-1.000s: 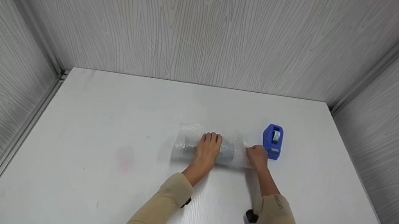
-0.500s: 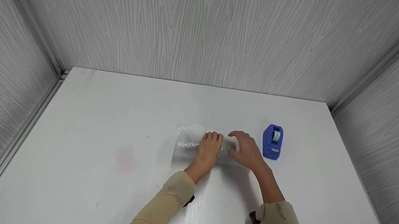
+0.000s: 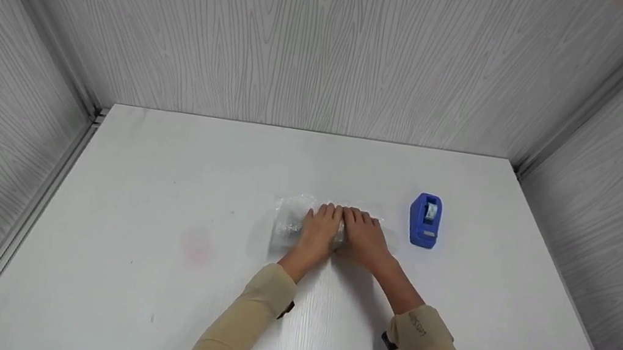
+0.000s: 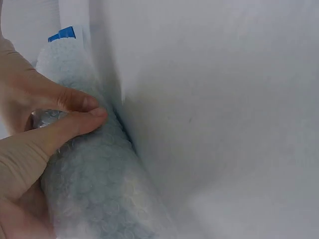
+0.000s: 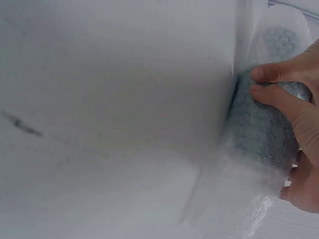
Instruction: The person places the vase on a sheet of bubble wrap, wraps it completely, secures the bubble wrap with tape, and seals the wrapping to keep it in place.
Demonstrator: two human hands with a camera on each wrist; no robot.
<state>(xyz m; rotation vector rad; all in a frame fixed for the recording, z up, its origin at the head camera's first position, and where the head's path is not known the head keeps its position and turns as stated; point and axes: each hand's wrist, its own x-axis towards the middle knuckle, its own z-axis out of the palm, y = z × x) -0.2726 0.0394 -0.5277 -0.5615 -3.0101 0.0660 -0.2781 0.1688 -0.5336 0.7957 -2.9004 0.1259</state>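
A roll of bubble wrap point(image 3: 289, 226) lies crosswise on the white table, with something greyish-green inside that the wrap keeps from clear view. Over its middle, my left hand point(image 3: 320, 229) grips it, fingers across the top and thumb on the near side. My right hand point(image 3: 365, 238) holds the roll just to the right, the two hands touching. In the left wrist view both thumbs press side by side on the bubble wrap point(image 4: 104, 174). Loose clear film extends beyond the wrapped part in the right wrist view, past the bubble wrap point(image 5: 259, 129).
A blue tape dispenser point(image 3: 424, 220) with a roll of tape stands right of the bubble wrap. Grey wood-grain panels point(image 3: 318, 46) rise behind the table point(image 3: 175, 303) and along both sides. A faint pink stain point(image 3: 196, 246) marks the tabletop at left.
My right hand has let go of the wrap's right end and moved left, coming down on the roll beside my left hand. The left hand stays nearly in place.
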